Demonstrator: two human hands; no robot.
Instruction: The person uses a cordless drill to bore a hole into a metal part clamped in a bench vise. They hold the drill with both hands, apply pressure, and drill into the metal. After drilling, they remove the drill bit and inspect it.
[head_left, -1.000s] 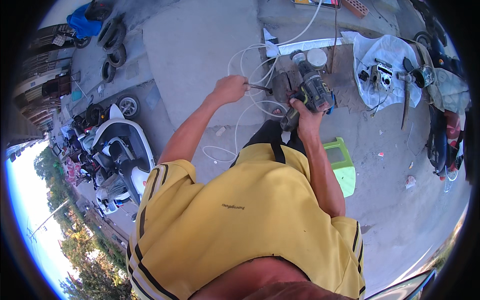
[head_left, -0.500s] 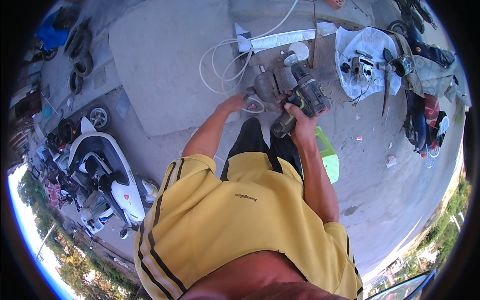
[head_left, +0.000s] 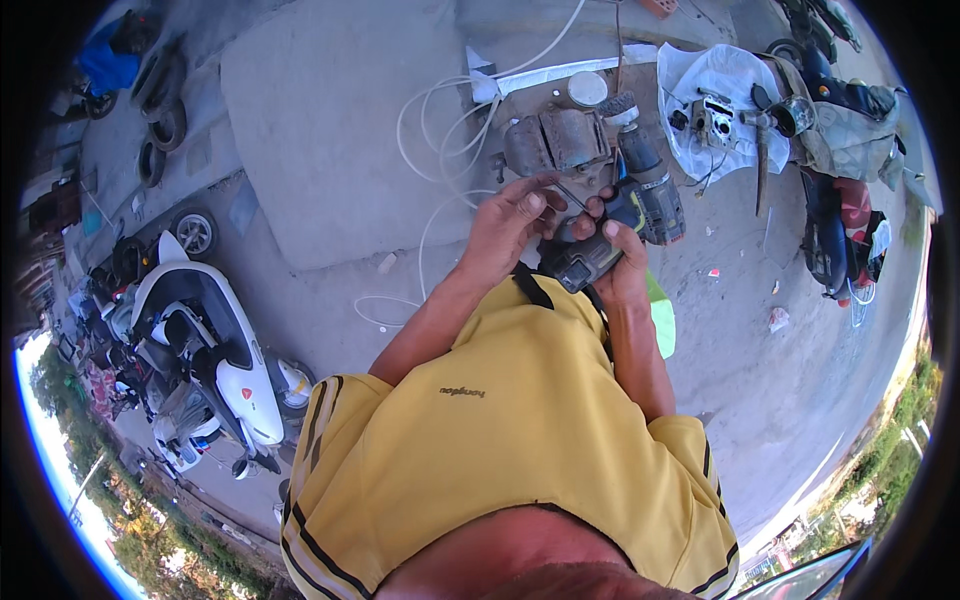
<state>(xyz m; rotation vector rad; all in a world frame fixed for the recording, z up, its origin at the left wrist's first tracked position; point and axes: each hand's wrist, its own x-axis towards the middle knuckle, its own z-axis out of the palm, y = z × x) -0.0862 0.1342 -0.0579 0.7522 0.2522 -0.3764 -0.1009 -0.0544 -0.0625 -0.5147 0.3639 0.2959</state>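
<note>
Two hands | right hand (head_left: 618, 262) wraps cordless drill (head_left: 625, 225) | left hand (head_left: 510, 222) touches it

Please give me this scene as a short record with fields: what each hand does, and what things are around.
Right hand: grips the handle of a cordless drill, dark with yellow parts.
Left hand: beside the drill, fingers pinching a thin dark rod; what it is cannot be told.
In front of hands: grey metal motor part on the concrete ground.
Nearby: white cable in loops, white cloth with metal parts, a hammer.
Left side: white scooter.
</note>
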